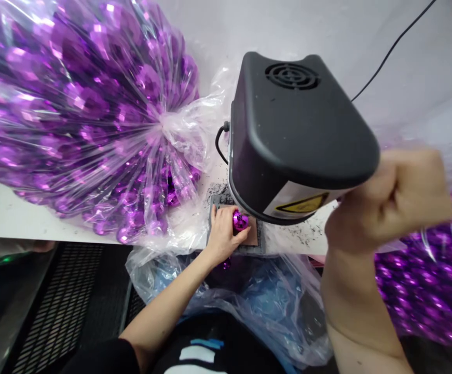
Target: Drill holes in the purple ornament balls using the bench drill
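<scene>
My left hand pinches a shiny purple faceted ball on a brown pad atop the grey base plate of a bench machine. The machine's black housing has a round vent on top and a yellow warning label on its front. It overhangs the base and hides the working part beneath. My right hand is a closed fist at the housing's right side, somewhat blurred; what it grips is hidden. Another purple ball shows just below my left wrist.
A large tied clear bag of purple balls fills the left of the white table. More purple balls lie at the right. An open clear plastic bag hangs at the table's front edge. Dark shavings litter the tabletop; a black cable runs behind.
</scene>
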Action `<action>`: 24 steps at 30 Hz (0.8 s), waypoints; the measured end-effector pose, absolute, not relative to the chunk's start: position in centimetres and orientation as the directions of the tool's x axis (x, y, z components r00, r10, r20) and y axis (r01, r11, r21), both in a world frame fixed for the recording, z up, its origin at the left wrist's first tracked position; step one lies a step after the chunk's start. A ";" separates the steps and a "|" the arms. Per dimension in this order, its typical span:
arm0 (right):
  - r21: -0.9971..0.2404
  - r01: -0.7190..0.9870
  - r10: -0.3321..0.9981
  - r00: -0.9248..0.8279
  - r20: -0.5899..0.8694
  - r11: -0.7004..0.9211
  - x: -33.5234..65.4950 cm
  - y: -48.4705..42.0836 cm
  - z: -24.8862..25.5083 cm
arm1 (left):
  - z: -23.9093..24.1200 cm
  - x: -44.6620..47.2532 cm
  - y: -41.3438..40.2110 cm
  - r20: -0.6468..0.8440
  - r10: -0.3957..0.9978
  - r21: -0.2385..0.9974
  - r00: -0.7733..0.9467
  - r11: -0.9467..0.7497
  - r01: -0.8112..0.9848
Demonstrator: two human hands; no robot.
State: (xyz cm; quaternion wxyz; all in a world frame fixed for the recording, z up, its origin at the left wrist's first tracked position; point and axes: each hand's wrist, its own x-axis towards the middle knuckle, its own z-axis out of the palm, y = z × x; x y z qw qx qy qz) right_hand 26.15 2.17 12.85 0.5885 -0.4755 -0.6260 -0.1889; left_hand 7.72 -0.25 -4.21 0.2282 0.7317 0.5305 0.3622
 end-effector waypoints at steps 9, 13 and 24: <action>-0.525 0.675 0.530 0.228 0.817 0.518 24.5 5.7 15.6 | -2.5 4.4 -7.6 0.253 0.890 0.720 0.379 -0.435 0.540; -0.508 0.653 0.484 0.239 0.842 0.561 25.1 6.3 14.9 | -1.6 2.7 -9.2 0.238 0.868 0.654 0.436 -0.475 0.589; -0.495 0.660 0.478 0.228 0.848 0.565 24.6 6.2 15.4 | 0.5 -5.9 4.2 0.096 0.995 0.010 -0.019 0.018 1.000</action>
